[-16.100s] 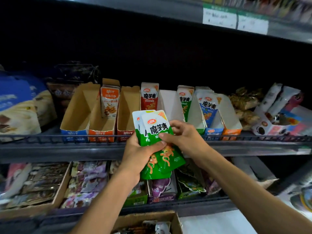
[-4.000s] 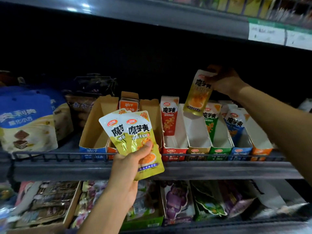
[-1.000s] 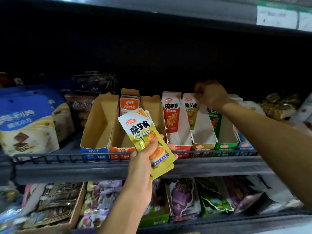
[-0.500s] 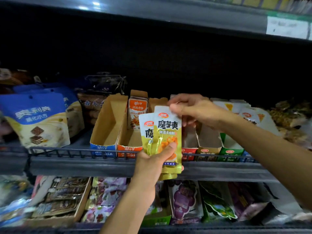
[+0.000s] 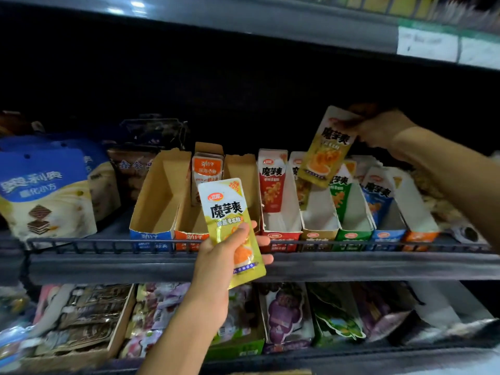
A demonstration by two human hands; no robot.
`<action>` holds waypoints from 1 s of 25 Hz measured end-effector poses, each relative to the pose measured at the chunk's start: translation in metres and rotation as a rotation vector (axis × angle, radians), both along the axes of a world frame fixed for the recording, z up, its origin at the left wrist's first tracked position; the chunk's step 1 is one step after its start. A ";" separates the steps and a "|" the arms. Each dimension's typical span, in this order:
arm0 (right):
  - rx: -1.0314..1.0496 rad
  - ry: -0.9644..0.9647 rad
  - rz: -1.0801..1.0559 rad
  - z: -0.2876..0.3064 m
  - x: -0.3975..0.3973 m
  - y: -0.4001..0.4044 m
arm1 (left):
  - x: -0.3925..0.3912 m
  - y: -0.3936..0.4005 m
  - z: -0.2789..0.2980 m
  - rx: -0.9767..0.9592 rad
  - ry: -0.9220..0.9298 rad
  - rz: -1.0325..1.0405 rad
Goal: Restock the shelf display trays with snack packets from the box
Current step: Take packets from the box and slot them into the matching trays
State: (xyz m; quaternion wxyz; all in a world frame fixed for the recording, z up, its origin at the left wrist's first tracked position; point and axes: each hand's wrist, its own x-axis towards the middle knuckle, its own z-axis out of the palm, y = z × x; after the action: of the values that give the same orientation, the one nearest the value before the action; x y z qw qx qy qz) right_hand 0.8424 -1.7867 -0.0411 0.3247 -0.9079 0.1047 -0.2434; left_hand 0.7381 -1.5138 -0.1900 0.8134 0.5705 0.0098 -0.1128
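Observation:
My left hand grips a yellow snack packet upright in front of the middle shelf's rail. My right hand pinches a second yellow packet by its top and holds it tilted in the air above the yellow display tray. A yellow packet stands at the back of that tray. Beside it are a red tray with a red packet, a green tray, a blue tray and an orange tray. The box is out of view.
Two brown cardboard trays stand at the left, one holding orange packets. Big blue bags fill the shelf's left end. A wire rail runs along the shelf front. The lower shelf holds more snack bags.
My right hand took one yellow packet from my left hand's stack and lifted it up and right over the yellow tray. My left hand dropped slightly and now shows one packet.

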 end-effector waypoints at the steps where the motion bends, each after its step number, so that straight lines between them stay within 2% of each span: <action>1: -0.002 0.005 0.009 -0.006 0.002 -0.004 | -0.001 0.000 0.001 0.003 -0.004 -0.003; 3: -0.010 0.026 0.060 -0.018 0.008 -0.002 | -0.002 0.000 0.001 0.010 -0.011 -0.015; 5: -0.077 0.130 0.121 -0.029 0.017 0.002 | -0.001 -0.002 0.000 0.008 -0.010 -0.021; 7: -0.236 0.185 0.136 -0.042 0.026 0.009 | 0.000 -0.003 0.001 0.004 -0.003 -0.026; 11: -0.530 0.114 0.119 -0.069 0.038 0.020 | 0.004 -0.002 0.001 -0.013 0.010 -0.017; 18: -0.545 0.082 0.072 -0.081 0.050 0.020 | 0.006 -0.002 0.002 -0.017 0.030 -0.010; 23: -0.640 -0.040 -0.089 -0.082 0.043 0.023 | 0.003 -0.001 0.003 0.008 0.012 -0.018; 25: -0.610 -0.116 -0.111 -0.081 0.035 0.033 | 0.002 -0.001 0.004 0.034 0.002 -0.019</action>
State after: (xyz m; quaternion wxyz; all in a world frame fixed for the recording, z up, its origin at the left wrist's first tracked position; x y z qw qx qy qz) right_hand 0.8771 -1.7541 -0.1223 0.0291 -0.9410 0.0577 -0.3323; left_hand 0.7404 -1.5149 -0.1862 0.8026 0.5841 0.0072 -0.1209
